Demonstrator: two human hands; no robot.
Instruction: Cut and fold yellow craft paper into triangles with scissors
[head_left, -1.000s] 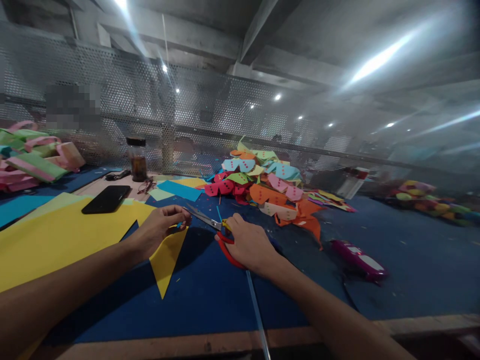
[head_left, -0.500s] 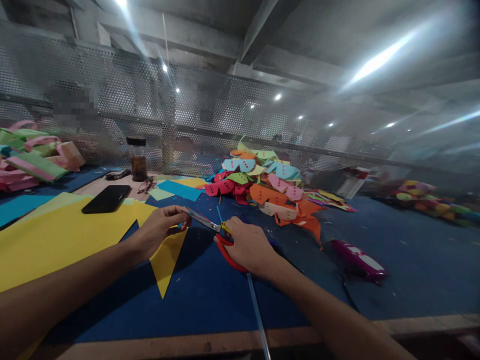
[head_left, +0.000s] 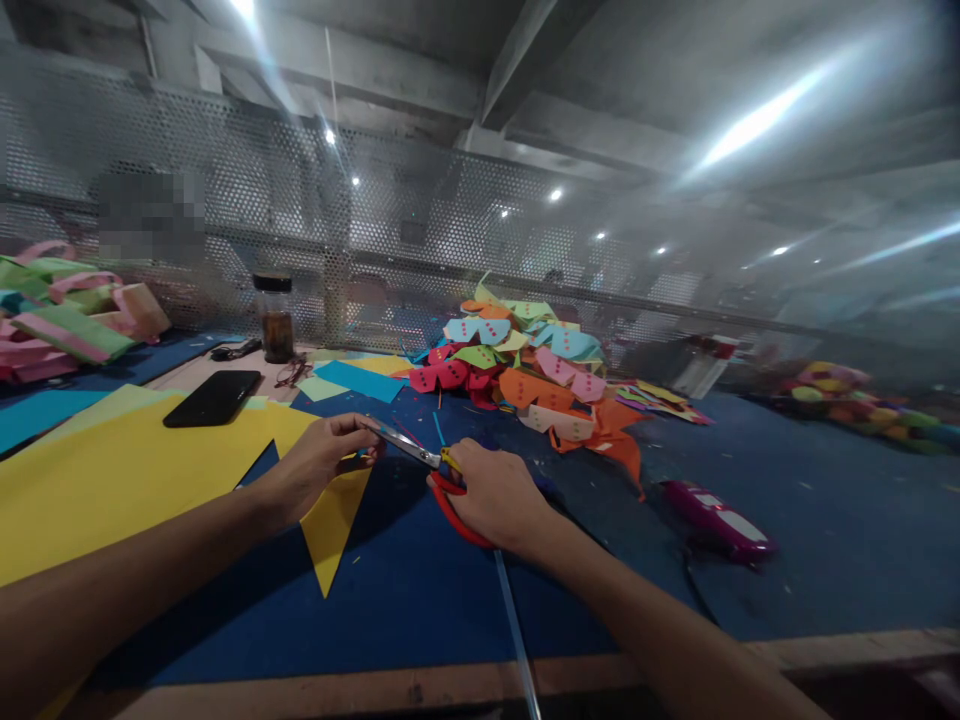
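Observation:
My right hand [head_left: 499, 495] is closed around a pair of scissors [head_left: 409, 445] with red grips and a yellow part near the pivot. The blades point left, and their tips reach the fingers of my left hand [head_left: 319, 455]. Those left fingers are pinched together; whatever small piece they hold is hidden. Below the left hand lies a pointed yellow paper piece [head_left: 334, 525]. A thin blue strip [head_left: 439, 428] shows just behind the scissors. From under my right wrist a long pale strip [head_left: 514, 625] runs over the table's front edge.
Yellow sheets [head_left: 135, 470] lie at left under a black phone [head_left: 212, 398]. Behind stands a dark-lidded jar [head_left: 277, 320]. Colourful paper masks [head_left: 547, 370] are heaped mid-table. A purple case [head_left: 716, 522] lies right. Folded paper pieces [head_left: 82, 310] fill the far left. Perforated metal panels [head_left: 420, 230] rise behind.
The scissors and both hands have barely shifted. A small blue bit seen at my left fingertips before is now out of sight.

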